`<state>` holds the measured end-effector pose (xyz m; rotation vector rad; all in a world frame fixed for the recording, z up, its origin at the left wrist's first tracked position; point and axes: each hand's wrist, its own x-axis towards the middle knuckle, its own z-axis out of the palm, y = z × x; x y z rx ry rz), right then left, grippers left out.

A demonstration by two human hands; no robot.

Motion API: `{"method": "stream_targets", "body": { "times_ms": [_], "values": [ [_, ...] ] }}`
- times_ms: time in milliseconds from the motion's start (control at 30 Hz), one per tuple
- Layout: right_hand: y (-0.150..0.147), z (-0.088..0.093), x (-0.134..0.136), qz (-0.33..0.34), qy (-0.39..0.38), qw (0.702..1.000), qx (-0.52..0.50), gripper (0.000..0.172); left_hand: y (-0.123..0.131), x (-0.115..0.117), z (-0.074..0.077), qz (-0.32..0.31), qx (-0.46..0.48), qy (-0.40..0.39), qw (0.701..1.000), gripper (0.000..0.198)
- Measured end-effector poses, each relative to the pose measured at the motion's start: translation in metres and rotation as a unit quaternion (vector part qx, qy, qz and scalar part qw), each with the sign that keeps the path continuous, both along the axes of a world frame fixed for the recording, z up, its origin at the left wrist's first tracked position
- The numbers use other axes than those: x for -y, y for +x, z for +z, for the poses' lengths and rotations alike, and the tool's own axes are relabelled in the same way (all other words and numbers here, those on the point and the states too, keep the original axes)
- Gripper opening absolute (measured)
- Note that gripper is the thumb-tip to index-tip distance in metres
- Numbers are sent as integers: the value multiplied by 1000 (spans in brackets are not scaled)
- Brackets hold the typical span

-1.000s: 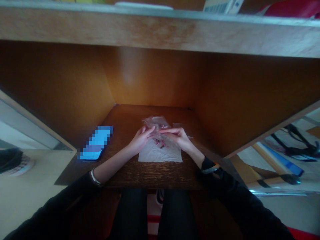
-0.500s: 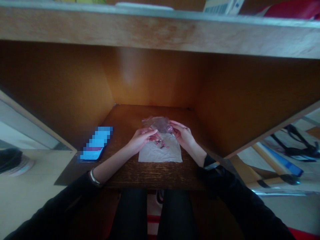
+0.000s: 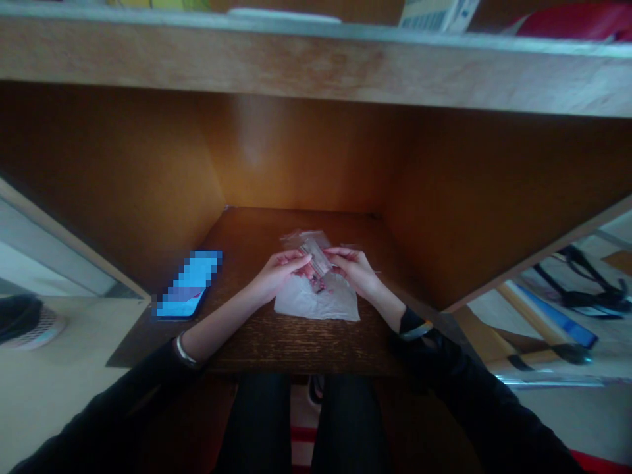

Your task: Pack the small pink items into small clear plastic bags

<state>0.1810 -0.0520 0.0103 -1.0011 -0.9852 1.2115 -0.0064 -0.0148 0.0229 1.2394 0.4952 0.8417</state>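
The left hand [image 3: 279,273] and right hand [image 3: 353,271] are held over the desk [image 3: 296,349], facing each other. The fingers [image 3: 296,258] of both hands curl inward and appear to pinch a small clear packet [image 3: 316,257] between them; the dim view limits certainty. Pink items [image 3: 316,283] lie just below the packet, on a white sheet [image 3: 316,304] beneath the hands. A clear bag [image 3: 299,238] lies just behind the packet. A pixelated phone [image 3: 187,284] lies on the desk, left of the left hand.
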Motion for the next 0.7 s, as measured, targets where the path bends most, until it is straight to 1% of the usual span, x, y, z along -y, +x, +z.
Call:
{"method": "stream_targets", "body": {
  "times_ms": [100,167,267,400,533,700],
  "values": [
    [-1,-2,-2,20,6,1000,4,24,0,-4,-5,7,-29,-12,999,21],
    [0,-4,-3,27,7,999,15,25,0,-5,-8,-5,-38,-27,999,21],
    [2,-6,-5,23,19,999,35,23,0,-6,-8,-24,-40,-42,998,23],
    [3,-7,-5,20,54,994,88,19,1,-5,-8,-19,-30,-48,998,25],
    [1,-7,-3,21,84,988,131,19,2,-3,-7,-16,-21,-30,999,24],
    [-4,-8,1,28,108,984,136,23,2,2,-4,-11,-12,8,1000,25]
  ]
}}
